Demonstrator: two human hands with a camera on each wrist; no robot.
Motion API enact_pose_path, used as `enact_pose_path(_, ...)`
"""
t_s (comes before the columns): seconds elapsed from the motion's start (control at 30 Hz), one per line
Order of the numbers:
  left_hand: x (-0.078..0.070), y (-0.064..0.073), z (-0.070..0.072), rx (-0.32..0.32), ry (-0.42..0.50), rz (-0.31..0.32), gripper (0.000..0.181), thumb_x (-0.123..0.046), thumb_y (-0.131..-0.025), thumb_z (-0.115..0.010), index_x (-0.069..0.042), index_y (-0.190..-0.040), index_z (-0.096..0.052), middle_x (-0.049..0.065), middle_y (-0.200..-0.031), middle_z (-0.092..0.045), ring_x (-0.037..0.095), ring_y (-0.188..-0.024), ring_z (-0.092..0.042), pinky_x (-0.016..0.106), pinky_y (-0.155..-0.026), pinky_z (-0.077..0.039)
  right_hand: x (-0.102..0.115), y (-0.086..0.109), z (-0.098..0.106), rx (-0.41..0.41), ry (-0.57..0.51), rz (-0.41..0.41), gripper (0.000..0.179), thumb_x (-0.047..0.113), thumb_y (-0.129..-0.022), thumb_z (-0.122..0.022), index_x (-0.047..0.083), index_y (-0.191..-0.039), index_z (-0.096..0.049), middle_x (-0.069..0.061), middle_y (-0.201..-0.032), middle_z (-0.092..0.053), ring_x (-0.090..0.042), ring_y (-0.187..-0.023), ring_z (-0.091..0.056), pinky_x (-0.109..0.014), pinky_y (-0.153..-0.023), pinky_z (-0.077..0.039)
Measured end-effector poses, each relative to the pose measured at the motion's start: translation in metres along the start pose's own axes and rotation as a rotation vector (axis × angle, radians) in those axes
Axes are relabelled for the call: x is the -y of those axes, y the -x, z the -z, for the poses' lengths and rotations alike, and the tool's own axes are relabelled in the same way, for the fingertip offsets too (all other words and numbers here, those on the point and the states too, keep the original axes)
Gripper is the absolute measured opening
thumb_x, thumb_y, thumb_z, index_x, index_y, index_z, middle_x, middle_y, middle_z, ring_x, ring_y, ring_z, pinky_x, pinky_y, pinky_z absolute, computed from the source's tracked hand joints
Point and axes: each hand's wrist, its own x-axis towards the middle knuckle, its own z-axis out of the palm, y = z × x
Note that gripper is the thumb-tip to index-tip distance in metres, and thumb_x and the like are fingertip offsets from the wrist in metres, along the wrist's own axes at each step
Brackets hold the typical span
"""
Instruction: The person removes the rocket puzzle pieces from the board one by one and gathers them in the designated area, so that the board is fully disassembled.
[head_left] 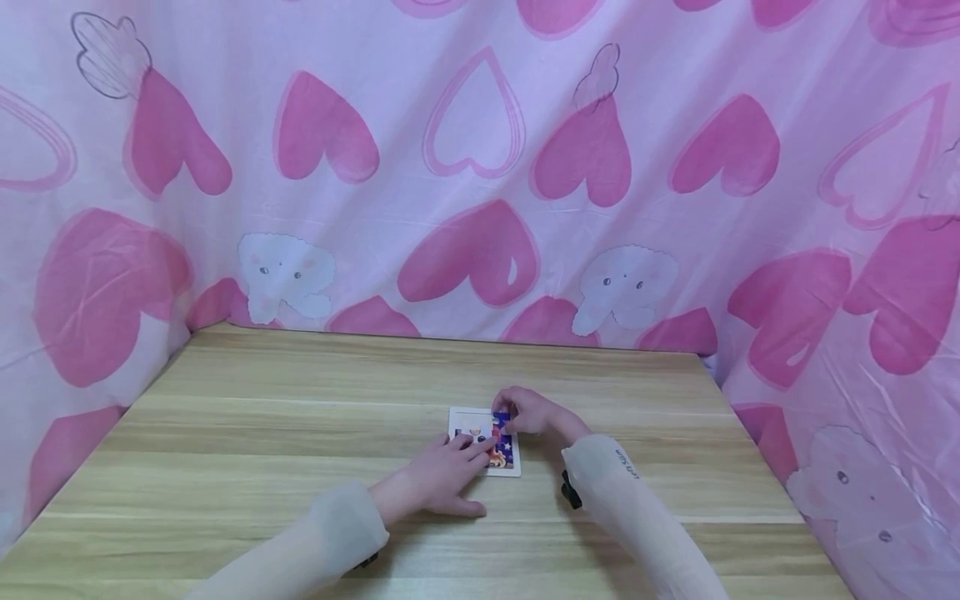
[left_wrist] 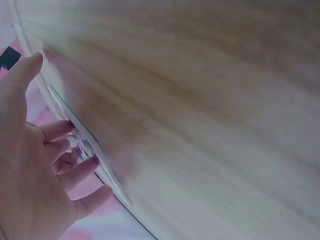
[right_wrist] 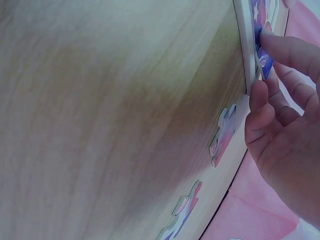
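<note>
Lower centre of head view: puzzle board is touched by spread L hand; 1 pc. is pinched by R hand, apparently being fitted; alignment seems needed next.

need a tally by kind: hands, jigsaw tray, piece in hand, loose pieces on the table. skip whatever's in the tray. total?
Hands: 2 (left hand, right hand)
Jigsaw tray: 1
Pinched jigsaw piece: 1
Loose jigsaw pieces on the table, seen in the right wrist view: 2
Total: 6
</note>
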Motion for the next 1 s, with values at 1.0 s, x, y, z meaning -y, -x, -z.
enact_pose_path(1.0,0.000,-0.003,0.001,0.026,0.027,0.047,0.076,-0.069,-0.074,-0.044,-0.017,-0.129,-0.042,-0.001,-0.137,-0.034,0.027,-0.122,-0.031,0.052,-0.092,-0.029,-0.010,0.035,0.023,-0.138,-0.142,0.007,0.018,0.002,-0.082,-0.053,0.014,-0.095,-0.056,-0.003,-0.082,-0.055,-0.018,-0.072,-0.051,-0.032,-0.061,-0.044)
